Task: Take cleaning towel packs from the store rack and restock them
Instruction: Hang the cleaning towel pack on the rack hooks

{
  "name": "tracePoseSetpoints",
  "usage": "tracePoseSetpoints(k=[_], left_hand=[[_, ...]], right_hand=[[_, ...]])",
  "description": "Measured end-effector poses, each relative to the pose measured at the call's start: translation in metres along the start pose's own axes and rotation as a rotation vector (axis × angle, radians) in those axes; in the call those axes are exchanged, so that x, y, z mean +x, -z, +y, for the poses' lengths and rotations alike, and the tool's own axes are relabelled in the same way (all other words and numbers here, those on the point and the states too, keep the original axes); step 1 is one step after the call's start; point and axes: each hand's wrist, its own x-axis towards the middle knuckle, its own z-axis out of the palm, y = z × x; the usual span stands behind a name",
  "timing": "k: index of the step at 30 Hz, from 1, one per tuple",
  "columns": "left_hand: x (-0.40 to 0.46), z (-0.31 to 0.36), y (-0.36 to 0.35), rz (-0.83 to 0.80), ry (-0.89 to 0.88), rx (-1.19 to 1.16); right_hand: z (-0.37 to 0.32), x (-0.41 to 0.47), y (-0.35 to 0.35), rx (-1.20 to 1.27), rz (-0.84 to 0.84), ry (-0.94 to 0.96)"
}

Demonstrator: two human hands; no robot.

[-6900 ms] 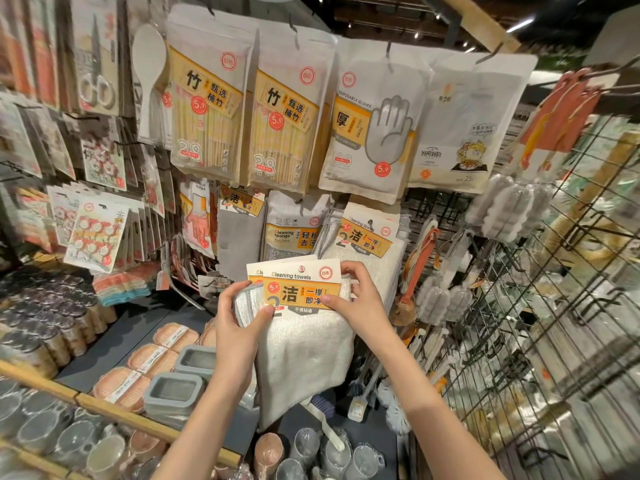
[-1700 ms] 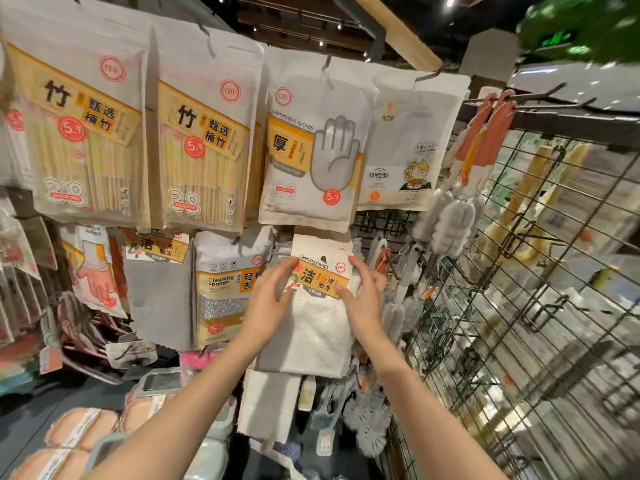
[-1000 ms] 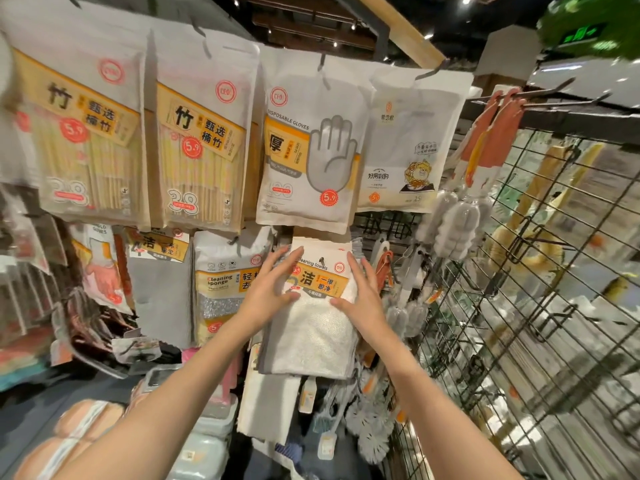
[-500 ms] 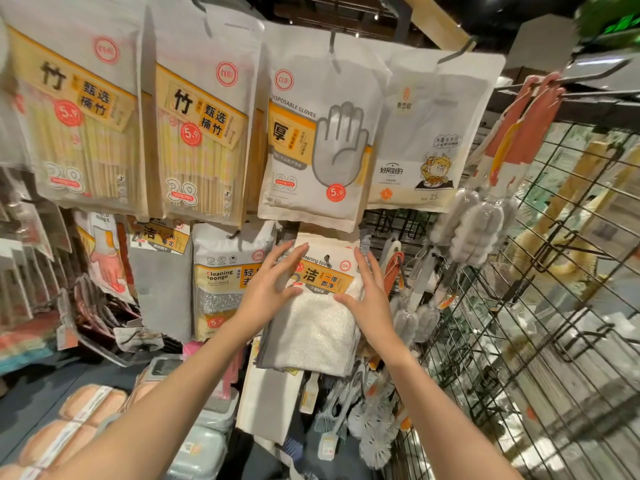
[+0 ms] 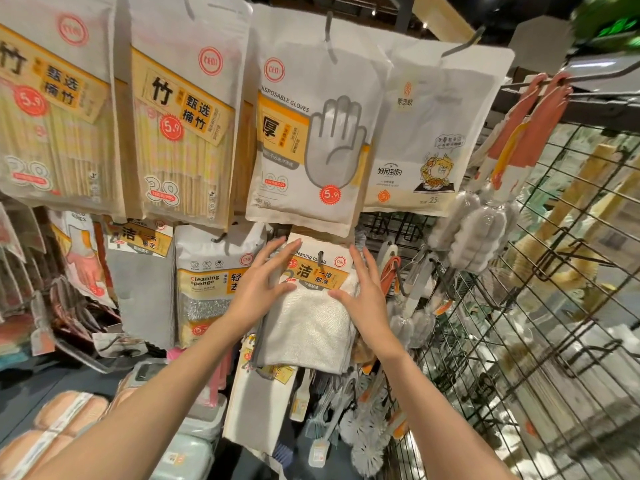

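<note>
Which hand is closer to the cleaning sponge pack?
Left. The left hand overlaps the cleaning sponge pack's right edge; the right hand lies farther right, across the towel pack.

Cleaning towel pack (image 5: 311, 317): white textured cloth, folded flat, topped by a white card header (image 5: 317, 268) with an orange band, black Chinese characters, a red round logo at its right corner and the print "Cleaning towels". Hangs upright on a dark hook (image 5: 321, 255) that passes through the header's hole. More towel layers show stacked behind it along its left and lower edges. Position on the store rack (image 5: 554, 306): second row, directly beneath the disposable gloves bag, its header top tucked behind that bag's lower edge; rack's wire grid just to its right.
</note>
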Motion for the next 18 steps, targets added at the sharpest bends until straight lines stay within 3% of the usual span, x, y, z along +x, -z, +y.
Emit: tracePoseSetpoints(k=[18], left_hand=[[0.031, -0.015, -0.009, 0.004, 0.038, 0.007]], right_hand=[[0.012, 0.035, -0.002, -0.058, -0.007, -0.011]])
